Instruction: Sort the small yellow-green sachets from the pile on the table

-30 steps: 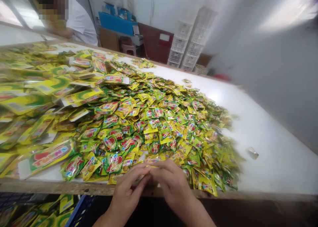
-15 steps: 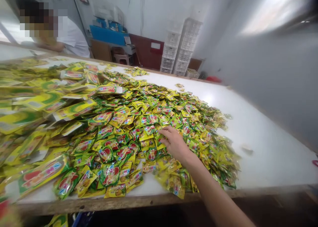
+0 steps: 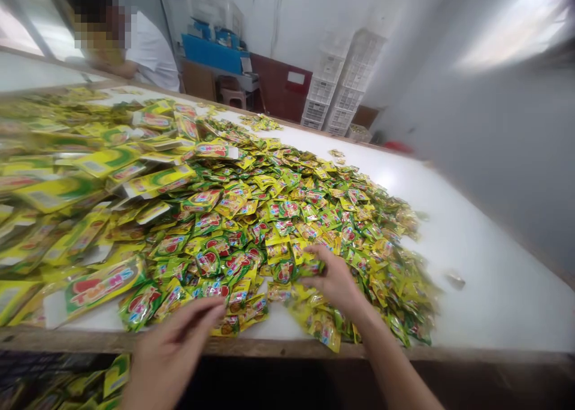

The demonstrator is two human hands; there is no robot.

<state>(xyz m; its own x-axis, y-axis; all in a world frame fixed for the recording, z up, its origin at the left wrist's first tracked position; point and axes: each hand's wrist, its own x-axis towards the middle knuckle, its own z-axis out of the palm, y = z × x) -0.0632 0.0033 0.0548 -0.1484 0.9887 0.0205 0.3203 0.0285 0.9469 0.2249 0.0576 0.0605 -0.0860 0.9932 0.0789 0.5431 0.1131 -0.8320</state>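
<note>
Small glossy yellow-and-green sachets (image 3: pixel 287 209) with red fruit pictures lie in a wide heap on the white table. Over the front of the heap is my right hand (image 3: pixel 336 281), thumb and forefinger apart, nothing visibly gripped. A green sachet (image 3: pixel 311 269) shows between its fingertips, and I cannot tell whether they touch it. My left hand (image 3: pixel 179 338) hangs above the table's front edge, fingers stretched and thumb apart, with no item visible in it. Flat yellow cartons (image 3: pixel 105 287) with the same print lie to the left of the sachets.
The white table (image 3: pixel 489 266) has a wooden front edge (image 3: pixel 314 348). More yellow packs (image 3: pixel 117 374) sit below it at left. Stacked white crates (image 3: pixel 345 93) and a blue bench (image 3: pixel 215 54) stand behind. Another person (image 3: pixel 153 54) sits at the far left.
My left hand has come into view at the front edge. My right hand has shifted slightly right and down in the picture, its thumb and forefinger still apart. The view has turned slightly left.
</note>
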